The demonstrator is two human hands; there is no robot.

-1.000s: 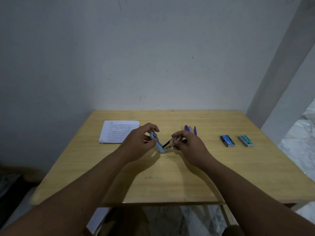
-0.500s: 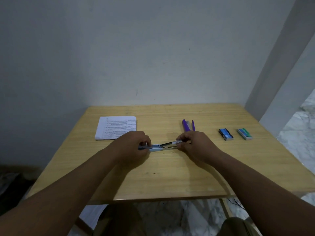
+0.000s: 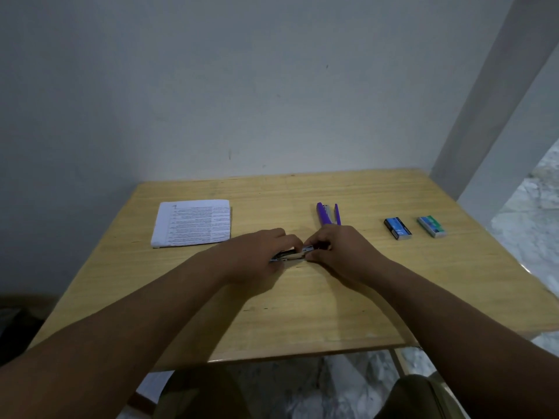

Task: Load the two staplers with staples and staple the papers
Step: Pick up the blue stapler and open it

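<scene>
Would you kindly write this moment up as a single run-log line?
left hand: holds blue stapler on table | right hand: grips same stapler | purple stapler: untouched | papers: unstapled

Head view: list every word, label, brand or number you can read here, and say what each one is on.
"10": on the blue staple box, in large light print; the small print beside it is too blurred to read.
Green staple box: its label is too blurred to read.
Papers: lines of printed text, too small to read.
Purple stapler and the stapler held in both hands: no text visible.
</scene>
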